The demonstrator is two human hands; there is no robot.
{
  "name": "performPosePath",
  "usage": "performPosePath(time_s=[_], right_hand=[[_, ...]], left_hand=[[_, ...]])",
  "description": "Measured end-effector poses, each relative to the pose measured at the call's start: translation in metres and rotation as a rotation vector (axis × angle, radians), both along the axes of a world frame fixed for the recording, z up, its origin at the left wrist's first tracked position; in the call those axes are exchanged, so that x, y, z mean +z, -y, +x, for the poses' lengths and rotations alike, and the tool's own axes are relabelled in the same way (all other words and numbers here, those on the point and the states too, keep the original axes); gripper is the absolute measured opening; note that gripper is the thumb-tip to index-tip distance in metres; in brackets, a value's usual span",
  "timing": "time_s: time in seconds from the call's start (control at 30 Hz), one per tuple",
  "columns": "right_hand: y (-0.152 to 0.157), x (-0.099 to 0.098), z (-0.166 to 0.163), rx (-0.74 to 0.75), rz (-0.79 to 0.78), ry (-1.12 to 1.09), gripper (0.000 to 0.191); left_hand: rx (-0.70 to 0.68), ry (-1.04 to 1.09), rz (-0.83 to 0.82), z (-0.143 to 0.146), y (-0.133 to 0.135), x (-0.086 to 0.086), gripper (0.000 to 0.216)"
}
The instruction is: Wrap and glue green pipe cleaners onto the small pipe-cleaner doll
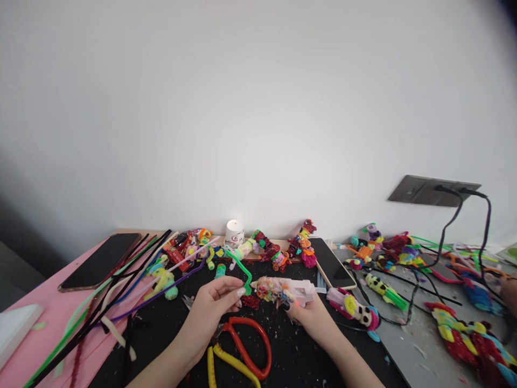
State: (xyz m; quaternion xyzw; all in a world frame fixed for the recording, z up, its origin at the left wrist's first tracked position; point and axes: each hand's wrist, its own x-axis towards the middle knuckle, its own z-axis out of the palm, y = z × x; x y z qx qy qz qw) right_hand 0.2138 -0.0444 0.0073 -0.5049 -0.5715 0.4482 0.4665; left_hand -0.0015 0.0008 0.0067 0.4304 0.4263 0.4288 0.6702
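My left hand (pixel 212 308) is closed in a pinch on a bent green pipe cleaner (pixel 241 268), holding it over the black mat (pixel 161 323). My right hand (pixel 311 318) is wrapped round a small pale glue gun (pixel 301 291) covered in colourful bits, its nozzle pointing left toward the green pipe cleaner. A small dark red fuzzy piece (pixel 250 302) lies on the mat just below the two.
Red-handled scissors (pixel 250 345) and yellow strips lie below my hands. Long pipe cleaners (pixel 121 285), a phone (pixel 99 261) on a pink surface, another phone (pixel 333 264), a white candle (pixel 235 233), finished pipe-cleaner figures (pixel 301 245), black cables (pixel 444 237) and a wall socket surround them.
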Motion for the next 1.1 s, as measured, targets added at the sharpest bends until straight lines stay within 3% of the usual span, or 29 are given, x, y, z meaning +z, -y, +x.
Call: performPosePath(time_s=[0.37, 0.6, 0.97, 1.1], right_hand=[[-0.001, 0.0, -0.001, 0.033, -0.014, -0.01, 0.044], [-0.001, 0.0, -0.001, -0.002, -0.032, 0.011, 0.044], [0.002, 0.006, -0.004, 0.042, -0.049, 0.029, 0.041], [0.003, 0.012, -0.007, 0.12, -0.05, -0.012, 0.035]], left_hand=[[-0.019, 0.011, 0.006, -0.001, -0.001, -0.003, 0.018], [0.05, 0.045, -0.044, 0.0, 0.0, 0.004, 0.024], [0.056, 0.071, -0.042, 0.0, -0.001, 0.001, 0.025], [0.064, 0.071, -0.049, 0.0, -0.001, 0.003, 0.026]])
